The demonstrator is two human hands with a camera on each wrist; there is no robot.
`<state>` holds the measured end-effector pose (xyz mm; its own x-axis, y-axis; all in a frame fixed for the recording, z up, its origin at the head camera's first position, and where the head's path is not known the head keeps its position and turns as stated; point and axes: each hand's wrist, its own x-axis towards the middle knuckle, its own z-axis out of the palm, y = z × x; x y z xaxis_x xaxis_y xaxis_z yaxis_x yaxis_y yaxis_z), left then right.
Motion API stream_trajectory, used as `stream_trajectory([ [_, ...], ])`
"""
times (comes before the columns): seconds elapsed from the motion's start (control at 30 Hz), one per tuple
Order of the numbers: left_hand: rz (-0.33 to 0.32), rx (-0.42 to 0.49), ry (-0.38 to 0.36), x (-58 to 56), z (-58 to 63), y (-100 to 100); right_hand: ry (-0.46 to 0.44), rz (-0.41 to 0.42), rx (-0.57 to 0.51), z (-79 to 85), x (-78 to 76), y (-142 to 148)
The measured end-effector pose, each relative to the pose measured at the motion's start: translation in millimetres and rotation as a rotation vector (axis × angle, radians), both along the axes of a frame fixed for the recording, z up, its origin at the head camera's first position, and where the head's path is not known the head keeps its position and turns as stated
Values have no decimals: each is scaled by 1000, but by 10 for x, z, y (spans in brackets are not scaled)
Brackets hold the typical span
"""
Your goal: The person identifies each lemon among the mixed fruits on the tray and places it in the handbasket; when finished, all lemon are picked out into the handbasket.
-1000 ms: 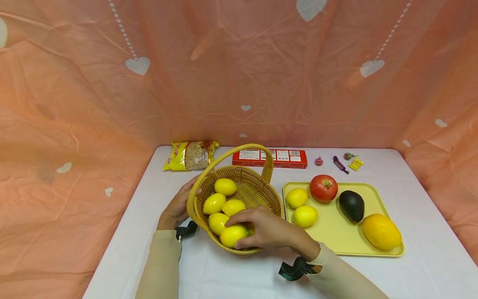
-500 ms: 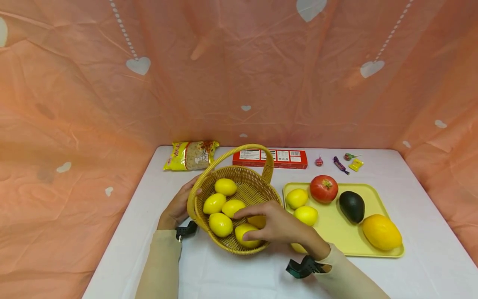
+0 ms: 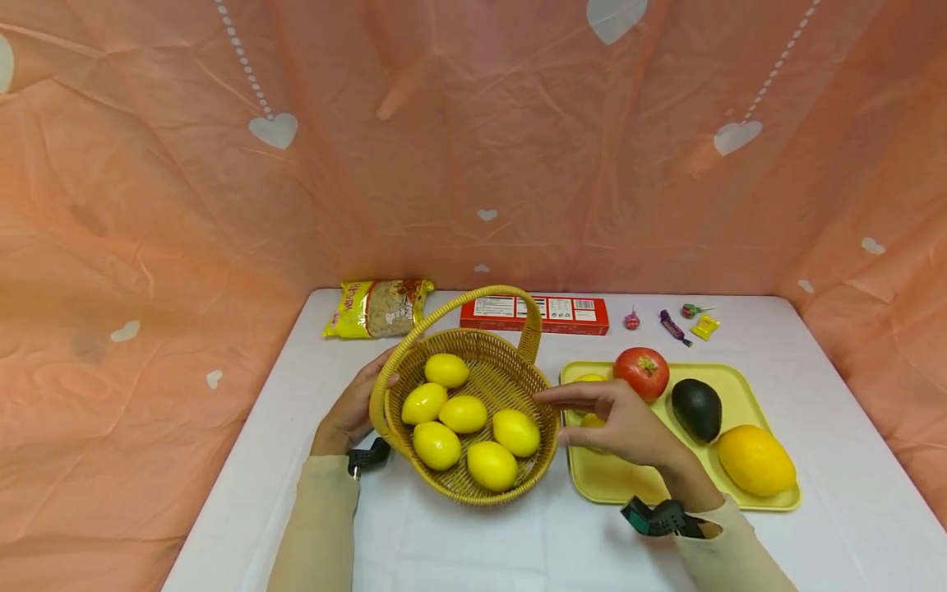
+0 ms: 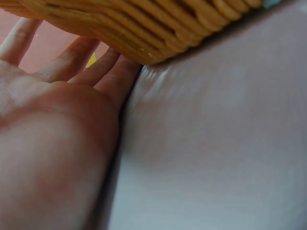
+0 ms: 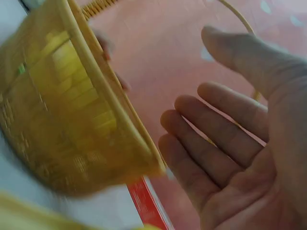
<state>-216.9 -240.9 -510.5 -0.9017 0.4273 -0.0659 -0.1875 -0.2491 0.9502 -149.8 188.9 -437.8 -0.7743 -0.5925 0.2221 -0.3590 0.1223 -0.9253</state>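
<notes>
A yellow wicker basket (image 3: pixel 547 460) with a tall handle stands mid-table in the head view, several lemons (image 3: pixel 464 413) inside. My left hand (image 3: pixel 355 409) holds its left wall, with a fingertip showing over the rim. In the left wrist view, this hand's fingers (image 4: pixel 72 57) stretch along the basket's outer side, close above the white cloth. My right hand (image 3: pixel 625 423) hovers just off the basket's right rim, over the tray's left part. Its fingers (image 5: pixel 216 129) are relaxed and the palm holds nothing in the right wrist view. Two lemons (image 3: pixel 592 420) on the tray are partly hidden behind it.
The yellow tray (image 3: pixel 629 491) also bears a red round fruit (image 3: pixel 641 374), an avocado (image 3: pixel 697 409) and a large orange-yellow fruit (image 3: pixel 756 459). A yellow food packet (image 3: pixel 379 309), a red box (image 3: pixel 570 315) and small wrapped sweets (image 3: pixel 675 327) lie along the back.
My right hand has let go of a lemon in the basket and moved right, out past the rim. Two lemons now show at the basket's lower right. The left hand has stayed put.
</notes>
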Motion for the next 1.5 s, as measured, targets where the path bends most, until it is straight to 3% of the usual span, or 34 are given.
stream_trajectory([
  [0.27,8,-1,-4,9,11,-9,-23,-62,38,19,-51,365],
  [0.57,6,-6,-15,-13,-6,9,-46,-155,271,24,-73,668],
  [0.7,11,-15,-13,-28,-17,1,-76,-159,395,35,-83,739],
  [0.83,20,-26,-10,-31,-23,-11,-108,-106,488,-2,-115,776],
  [1.17,19,-25,-8,-21,-23,-11,-228,-28,388,-130,-147,713],
  [1.33,19,-17,-15,-19,-18,-13,-238,-26,376,-160,-145,662],
  [1.5,18,-21,-12,-11,-11,-10,-218,-23,394,-72,-116,671],
])
